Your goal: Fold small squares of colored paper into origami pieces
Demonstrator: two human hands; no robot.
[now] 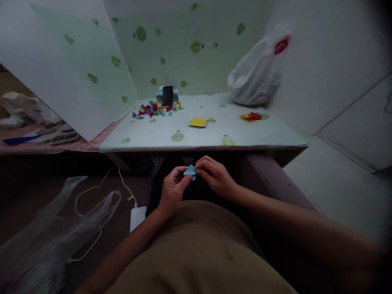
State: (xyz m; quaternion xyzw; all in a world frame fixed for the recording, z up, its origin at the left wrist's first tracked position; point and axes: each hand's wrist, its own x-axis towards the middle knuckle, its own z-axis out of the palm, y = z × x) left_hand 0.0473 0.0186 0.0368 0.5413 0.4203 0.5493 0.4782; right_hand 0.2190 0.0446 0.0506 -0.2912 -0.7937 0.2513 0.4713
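A small piece of light blue folded paper (190,171) is held between my two hands, above my lap and in front of the table's edge. My left hand (174,185) pinches it from the left, thumb across its lower part. From the right, my right hand (217,176) pinches its edge with thumb and fingertips. On the table (147,139) lies a stack of square paper (198,122), yellow on top. A heap of small folded paper cranes (156,109) in several colours sits farther back on the left.
A dark phone (167,95) leans on a tissue pack behind the cranes. Red and yellow paper pieces (251,117) lie on the right, near a full white plastic bag (255,73). A white power bank (137,216) with a cable and a clear bag (58,232) are at my left.
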